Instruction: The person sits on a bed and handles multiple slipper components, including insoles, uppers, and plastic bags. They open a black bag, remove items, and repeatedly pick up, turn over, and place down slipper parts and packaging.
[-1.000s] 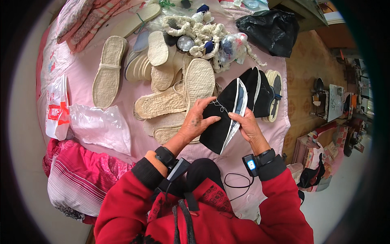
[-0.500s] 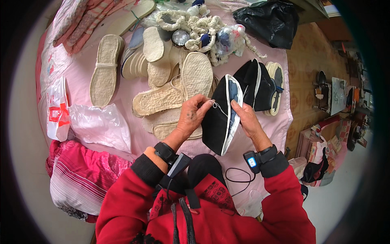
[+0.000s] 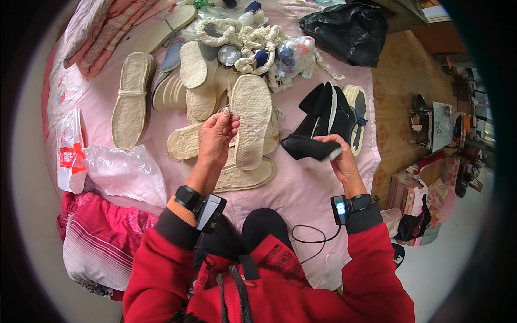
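Observation:
My left hand (image 3: 219, 132) is raised over the pale quilted soles, its fingertips pinched on a thin white thread (image 3: 226, 112) that shows as a small loop. A faint strand seems to run from it toward the right. My right hand (image 3: 340, 156) grips a black cloth shoe upper (image 3: 308, 148) by its near end. The upper is tilted and folded narrow, so its inside is hidden. Just beyond it lie more black shoe uppers (image 3: 329, 107). Below my left hand, a quilted sole (image 3: 251, 102) rests across other soles (image 3: 242, 177).
A tied pair of soles (image 3: 132, 99) lies at the left, near a clear plastic bag (image 3: 126, 172). White braided cord (image 3: 264, 43) is heaped at the back beside a black plastic bag (image 3: 347, 32). White soles (image 3: 356, 116) stand near the pink cloth's (image 3: 371, 145) right edge.
My hands have moved apart, the left one up and leftward with the thread. The black upper has turned from upright and spread to tilted and narrow in my right hand.

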Demonstrator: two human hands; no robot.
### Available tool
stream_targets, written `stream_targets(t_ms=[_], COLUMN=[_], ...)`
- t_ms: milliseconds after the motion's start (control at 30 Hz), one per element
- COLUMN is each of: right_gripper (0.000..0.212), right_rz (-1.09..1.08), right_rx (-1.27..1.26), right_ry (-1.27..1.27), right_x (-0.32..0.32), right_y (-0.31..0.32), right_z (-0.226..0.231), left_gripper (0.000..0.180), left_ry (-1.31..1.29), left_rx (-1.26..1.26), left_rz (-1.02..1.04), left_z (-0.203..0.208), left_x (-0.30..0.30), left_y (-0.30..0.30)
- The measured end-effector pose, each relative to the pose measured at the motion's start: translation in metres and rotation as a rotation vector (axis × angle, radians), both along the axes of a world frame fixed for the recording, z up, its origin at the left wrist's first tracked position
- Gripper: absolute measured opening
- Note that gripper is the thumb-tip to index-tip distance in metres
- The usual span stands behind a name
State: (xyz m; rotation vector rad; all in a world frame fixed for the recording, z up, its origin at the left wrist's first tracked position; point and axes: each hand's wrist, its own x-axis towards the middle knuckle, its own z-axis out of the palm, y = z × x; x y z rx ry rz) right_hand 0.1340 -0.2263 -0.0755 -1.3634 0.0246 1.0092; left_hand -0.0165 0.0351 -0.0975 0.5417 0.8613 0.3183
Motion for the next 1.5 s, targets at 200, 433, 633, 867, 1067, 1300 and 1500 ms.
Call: stream_targets(t_ms=[200, 433, 633, 867, 1067, 1300, 1500], right_gripper=[0.012, 0.012, 0.02, 0.014, 0.033, 0.046, 0.019], right_rz=[0.066, 0.127, 0.205, 0.143, -0.056, -0.282, -0.202], right_rx=[-0.04, 0.075, 0.172, 0.47, 0.312, 0.174, 0.079], right_ry=[-0.108, -0.094, -0.043, 0.169, 0.333, 0.499, 0.307], right_x=[0.009, 0.01, 0.006, -0.002, -0.015, -0.037, -0.035], right_y=[-0.02, -0.032, -0.019, 0.009, 0.016, 0.018, 0.011], right_z=[0.01, 0.023, 0.039, 0.03, 0.005, 0.005, -0.007], left_gripper=[0.011, 0.008, 0.013, 0.048, 0.044, 0.028, 0.021], left_ry=[-0.045, -0.135, -0.151, -0.279, -0.204, -0.05, -0.018], left_rx=[0.02, 0.031, 0.025, -0.072, -0.156, -0.384, -0.386], left_rz=[-0.03, -0.099, -0.253, -1.024, -0.861, -0.504, -0.322], left_z=[0.014, 0.032, 0.023, 0.027, 0.017, -0.001, -0.013], left_x=[0.021, 0.045, 0.052, 0.037, 0.028, 0.023, 0.022], left_y=[0.004, -0.001, -0.037, -0.078, -0.086, -0.09, -0.078])
